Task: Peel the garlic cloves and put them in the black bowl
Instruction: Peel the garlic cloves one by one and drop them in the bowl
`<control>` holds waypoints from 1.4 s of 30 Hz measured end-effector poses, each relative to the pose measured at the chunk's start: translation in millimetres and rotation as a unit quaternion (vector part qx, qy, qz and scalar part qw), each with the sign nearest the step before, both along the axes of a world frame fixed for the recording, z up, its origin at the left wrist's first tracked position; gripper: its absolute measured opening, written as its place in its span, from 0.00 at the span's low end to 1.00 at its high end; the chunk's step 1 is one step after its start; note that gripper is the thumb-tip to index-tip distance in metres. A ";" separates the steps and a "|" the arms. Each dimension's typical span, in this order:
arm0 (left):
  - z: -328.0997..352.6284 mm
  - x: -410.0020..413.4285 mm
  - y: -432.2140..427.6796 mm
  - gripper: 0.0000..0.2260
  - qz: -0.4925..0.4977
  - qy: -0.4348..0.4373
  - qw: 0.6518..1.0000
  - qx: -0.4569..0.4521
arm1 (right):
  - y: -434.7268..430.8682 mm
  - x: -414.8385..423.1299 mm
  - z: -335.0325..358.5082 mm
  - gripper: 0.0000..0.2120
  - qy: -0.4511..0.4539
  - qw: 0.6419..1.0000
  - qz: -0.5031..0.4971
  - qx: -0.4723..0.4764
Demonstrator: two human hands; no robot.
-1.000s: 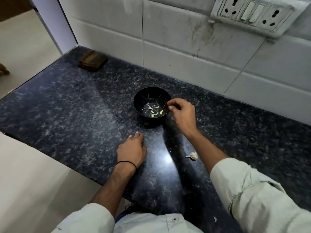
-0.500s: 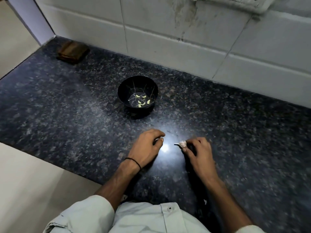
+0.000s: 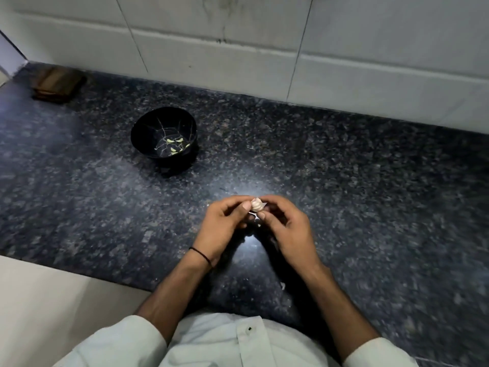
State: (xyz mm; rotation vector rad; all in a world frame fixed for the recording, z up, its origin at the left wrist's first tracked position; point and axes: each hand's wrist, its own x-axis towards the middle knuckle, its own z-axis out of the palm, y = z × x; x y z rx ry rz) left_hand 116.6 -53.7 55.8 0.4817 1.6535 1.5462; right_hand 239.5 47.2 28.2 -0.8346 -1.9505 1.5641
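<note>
A small pale garlic piece [image 3: 256, 204] in its papery skin is held above the dark granite counter [image 3: 344, 181]. My left hand [image 3: 225, 226] and my right hand [image 3: 285, 229] both pinch it between thumb and fingertips, meeting over it. The black bowl [image 3: 148, 133] stands farther back and to the left, apart from both hands. Several peeled yellowish cloves [image 3: 174, 147] lie at its bottom.
A brown wooden block [image 3: 57, 84] lies at the counter's back left corner. A white tiled wall [image 3: 264, 49] runs along the back. The counter's front edge [image 3: 79, 271] drops to a pale floor on the left. A small skin scrap [image 3: 282, 286] lies near my right wrist.
My right hand left the bowl, picked the garlic piece off the counter and lifted it. My left hand rose from the counter and joined it on the garlic.
</note>
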 end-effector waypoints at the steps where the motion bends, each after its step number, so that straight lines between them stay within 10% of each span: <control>1: -0.4 4.3 -0.2 0.08 0.012 -0.003 1.000 0.007 | 0.1 1.5 1.9 0.12 0.010 1.000 -0.002 -0.022; 16: 34.8 28.2 2.4 0.08 0.077 0.024 0.991 0.111 | 0.1 11.9 47.6 0.07 0.172 0.966 -0.005 -0.193; 42: 63.6 -28.4 -11.4 0.08 0.006 0.027 0.987 0.159 | -32.6 -34.4 94.7 0.07 0.111 0.988 -0.093 -0.058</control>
